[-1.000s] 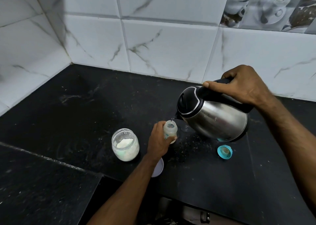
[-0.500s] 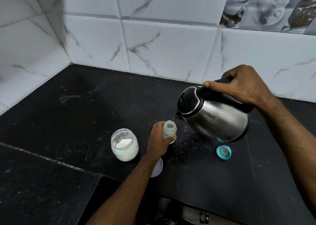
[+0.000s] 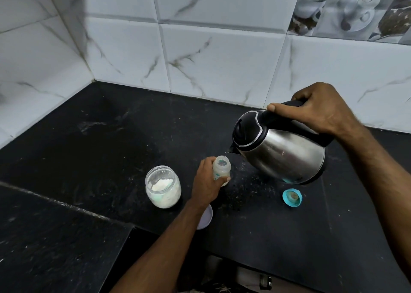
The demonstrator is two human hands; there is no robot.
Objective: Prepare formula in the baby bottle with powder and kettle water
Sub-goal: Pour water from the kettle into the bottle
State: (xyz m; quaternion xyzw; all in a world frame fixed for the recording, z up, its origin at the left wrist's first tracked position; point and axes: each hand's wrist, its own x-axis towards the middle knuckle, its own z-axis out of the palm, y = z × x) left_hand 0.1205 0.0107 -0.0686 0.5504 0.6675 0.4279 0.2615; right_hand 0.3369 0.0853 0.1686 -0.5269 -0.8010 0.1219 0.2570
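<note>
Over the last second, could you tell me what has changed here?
Hardly anything: the steel kettle stays tilted in the right hand, spout over the small clear baby bottle gripped by the left hand. Glass powder jar and teal cap are unmoved.

Home kitchen: black stone counter (image 3: 111,141) in a corner, marble-look wall tiles (image 3: 218,63), steel kettle (image 3: 282,150), decor tile (image 3: 347,10) showing crockery.

Jar (image 3: 163,186) left of bottle (image 3: 220,170), kettle (image 3: 278,146) right above it, cap (image 3: 292,198) below kettle.
</note>
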